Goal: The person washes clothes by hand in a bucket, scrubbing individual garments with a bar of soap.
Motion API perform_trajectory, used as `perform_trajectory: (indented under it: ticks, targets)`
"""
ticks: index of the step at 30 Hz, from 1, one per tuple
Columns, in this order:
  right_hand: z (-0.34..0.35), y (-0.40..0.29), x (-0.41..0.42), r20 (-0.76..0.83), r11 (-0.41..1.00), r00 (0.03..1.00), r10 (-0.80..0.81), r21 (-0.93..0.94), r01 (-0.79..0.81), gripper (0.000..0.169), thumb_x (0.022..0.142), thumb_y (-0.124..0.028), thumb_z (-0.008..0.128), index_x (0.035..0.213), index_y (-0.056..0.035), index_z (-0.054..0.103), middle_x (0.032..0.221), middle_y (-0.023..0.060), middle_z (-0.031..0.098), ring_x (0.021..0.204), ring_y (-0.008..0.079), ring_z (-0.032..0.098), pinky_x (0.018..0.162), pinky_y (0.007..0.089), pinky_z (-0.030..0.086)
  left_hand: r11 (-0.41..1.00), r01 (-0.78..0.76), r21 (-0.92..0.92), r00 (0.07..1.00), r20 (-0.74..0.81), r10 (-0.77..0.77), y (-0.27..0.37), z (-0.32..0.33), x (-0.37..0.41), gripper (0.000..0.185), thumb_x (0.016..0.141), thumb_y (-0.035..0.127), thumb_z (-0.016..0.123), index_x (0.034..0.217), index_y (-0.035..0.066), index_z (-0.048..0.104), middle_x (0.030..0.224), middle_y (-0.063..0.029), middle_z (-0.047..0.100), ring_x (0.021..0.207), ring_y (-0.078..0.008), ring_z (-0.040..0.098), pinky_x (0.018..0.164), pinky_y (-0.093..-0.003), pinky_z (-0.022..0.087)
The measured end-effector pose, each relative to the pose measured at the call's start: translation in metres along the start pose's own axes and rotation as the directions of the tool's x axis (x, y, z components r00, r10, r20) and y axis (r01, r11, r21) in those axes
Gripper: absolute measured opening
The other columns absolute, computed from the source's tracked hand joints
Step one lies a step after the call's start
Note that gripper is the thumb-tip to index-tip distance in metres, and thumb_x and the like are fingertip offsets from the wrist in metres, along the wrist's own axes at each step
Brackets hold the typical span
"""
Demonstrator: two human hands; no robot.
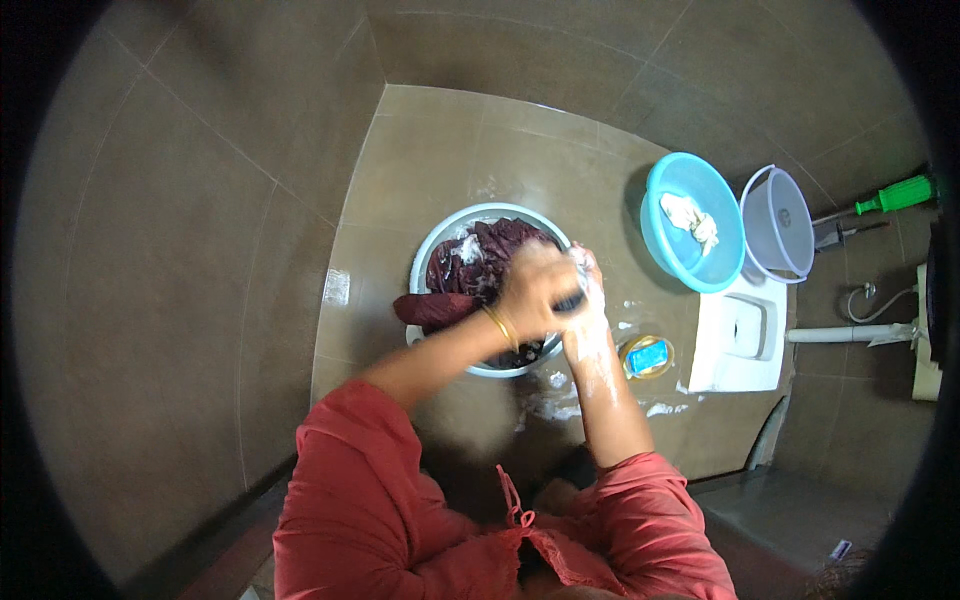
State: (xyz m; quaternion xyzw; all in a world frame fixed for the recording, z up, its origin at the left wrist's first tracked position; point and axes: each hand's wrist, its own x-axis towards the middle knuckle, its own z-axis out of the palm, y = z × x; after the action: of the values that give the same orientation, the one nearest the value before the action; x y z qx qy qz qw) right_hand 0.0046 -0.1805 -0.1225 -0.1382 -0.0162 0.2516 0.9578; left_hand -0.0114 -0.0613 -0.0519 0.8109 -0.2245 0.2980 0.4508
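My left hand (536, 289), a gold bangle at its wrist, reaches over the right side of a round grey basin (416, 262) and is blurred. Against it is my right hand (589, 271), lathered with white suds that run down the forearm. A small dark item (568, 302) shows between the two hands; blur hides what it is and which hand has it. Wet maroon cloth (495, 251) with foam on it fills the basin. One rolled part of the cloth (435, 309) hangs over the basin's left rim.
Right of the basin, a blue soap bar (648, 358) sits in a yellowish dish (670, 360). Suds (555, 409) streak the tiled floor. Farther right are a turquoise tub (660, 251) holding white cloth (690, 220), a lavender bucket (780, 217), a white squat toilet (739, 367) and a green-handled brush (900, 195).
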Motion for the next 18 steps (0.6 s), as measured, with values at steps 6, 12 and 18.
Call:
perform_trajectory:
  ticks: [6,12,18]
  targets:
    - [0.017,0.001,0.0,-0.401,0.966,0.884,0.239,0.193,-0.174,0.024,0.092,-0.028,0.05,0.1,-0.0095,0.063,0.099,0.0088,0.068,0.093,0.0257,0.065,0.084,0.0438,0.054,0.943,0.326,0.065,0.938,-0.149,-0.314,-0.028,0.006,-0.011,0.024,0.071,0.022,0.074,0.067,0.008,0.055,0.069,-0.0121,0.053,0.069,-0.0304,0.052,0.069,-0.0411,0.04]
    - [0.038,-0.009,0.01,-0.305,0.958,0.92,0.246,0.224,-0.181,0.032,0.095,-0.031,0.051,0.108,-0.0034,0.06,0.108,0.0177,0.066,0.102,0.0334,0.063,0.092,0.0487,0.05,-0.363,0.425,-0.829,0.509,0.55,-0.662,-0.098,-0.001,-0.03,0.014,0.086,0.022,0.059,0.092,0.009,0.06,0.098,-0.0115,0.064,0.086,-0.0202,0.063,0.077,-0.0363,0.054]
    - [0.015,-0.006,0.007,-0.439,0.978,0.877,0.196,0.147,-0.145,0.038,0.093,-0.04,0.053,0.114,-0.0093,0.055,0.115,0.0103,0.06,0.111,0.0288,0.056,0.098,0.0461,0.044,0.512,0.519,-0.685,0.833,0.269,-0.483,-0.042,0.029,-0.027,0.01,0.084,0.012,0.065,0.092,0.006,0.062,0.094,-0.0082,0.066,0.084,-0.0168,0.062,0.078,-0.0326,0.051]
